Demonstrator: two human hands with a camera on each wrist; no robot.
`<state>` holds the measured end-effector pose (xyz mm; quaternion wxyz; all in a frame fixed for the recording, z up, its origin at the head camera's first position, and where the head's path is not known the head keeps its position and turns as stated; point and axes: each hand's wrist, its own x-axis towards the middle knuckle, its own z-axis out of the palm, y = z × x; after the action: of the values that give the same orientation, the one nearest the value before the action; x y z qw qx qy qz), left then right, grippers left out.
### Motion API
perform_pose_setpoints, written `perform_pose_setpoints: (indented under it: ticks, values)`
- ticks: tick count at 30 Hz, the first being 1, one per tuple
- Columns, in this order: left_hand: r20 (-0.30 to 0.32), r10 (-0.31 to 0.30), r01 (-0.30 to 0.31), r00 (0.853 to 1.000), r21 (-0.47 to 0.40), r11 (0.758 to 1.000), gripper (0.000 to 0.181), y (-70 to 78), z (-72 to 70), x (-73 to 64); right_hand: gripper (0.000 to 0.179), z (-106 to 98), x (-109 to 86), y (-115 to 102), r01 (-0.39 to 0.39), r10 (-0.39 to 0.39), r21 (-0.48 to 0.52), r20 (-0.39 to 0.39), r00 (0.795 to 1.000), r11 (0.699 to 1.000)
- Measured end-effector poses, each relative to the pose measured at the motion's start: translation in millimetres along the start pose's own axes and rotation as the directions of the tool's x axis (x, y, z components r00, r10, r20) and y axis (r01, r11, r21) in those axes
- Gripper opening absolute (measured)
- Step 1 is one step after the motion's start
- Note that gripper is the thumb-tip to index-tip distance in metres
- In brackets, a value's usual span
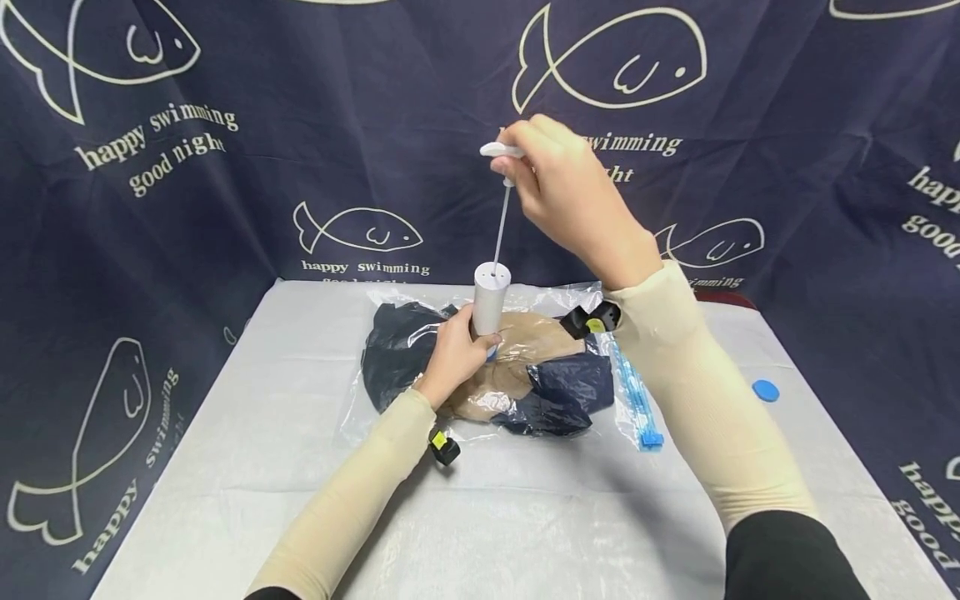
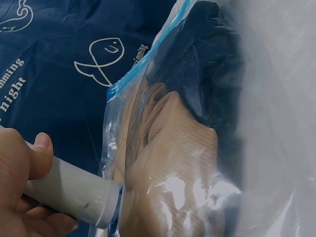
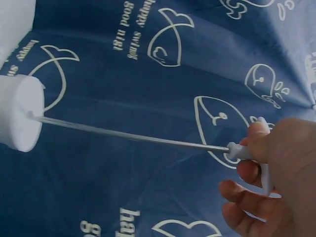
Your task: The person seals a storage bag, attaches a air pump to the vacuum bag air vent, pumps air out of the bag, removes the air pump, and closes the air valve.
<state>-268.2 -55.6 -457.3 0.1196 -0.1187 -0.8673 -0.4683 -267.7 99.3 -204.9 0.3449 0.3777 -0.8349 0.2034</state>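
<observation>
A white hand pump [image 1: 489,302] stands upright on a clear vacuum storage bag [image 1: 420,292] with folded tan and dark navy clothes [image 1: 517,333] inside. My left hand [image 1: 456,354] grips the pump's barrel low down, right by the bag's blue valve [image 1: 491,353]. High above, my right hand [image 1: 558,179] holds the white T-shaped handle [image 1: 501,150]. A long stretch of thin metal rod [image 3: 133,137] shows between handle and barrel. In the left wrist view, the barrel's lower end [image 2: 106,202] meets the bag at the valve.
The bag's blue zip strip [image 1: 633,392] runs along its right side, with a blue slider [image 1: 651,439] at the near end. A round blue cap [image 1: 766,390] lies on the white-covered table [image 1: 247,467] to the right. Behind hangs a navy fish-print curtain [image 1: 420,125].
</observation>
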Motion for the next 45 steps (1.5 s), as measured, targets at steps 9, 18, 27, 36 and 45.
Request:
perform_pose_setpoints:
  ticks: [9,18,27,36,45]
  values:
    - [-0.005,0.001,-0.001,1.000,0.007,1.000,0.041,1.1,-2.1,1.9,0.015,35,-25.9,5,-0.072,0.074,-0.019,0.335,0.939,0.997]
    - [-0.003,-0.001,0.001,1.000,0.000,1.000,0.041,1.5,-3.1,2.8,0.015,56,-40.2,6,-0.118,0.109,-0.010,0.467,0.878,0.993]
    - [0.004,0.008,-0.008,1.000,-0.005,1.000,0.042,1.2,-0.1,1.3,0.014,59,-47.0,7,-0.114,0.109,-0.020,0.485,0.868,0.993]
    - [0.002,-0.008,0.008,1.000,-0.002,1.000,0.044,0.6,0.2,1.5,0.012,41,-37.3,5,-0.085,0.099,-0.053,0.426,0.899,0.995]
    - [-0.013,0.005,-0.005,1.000,0.004,1.000,0.042,-0.9,0.6,0.4,0.012,13,-17.4,1,0.030,-0.027,-0.016,0.180,0.983,0.999]
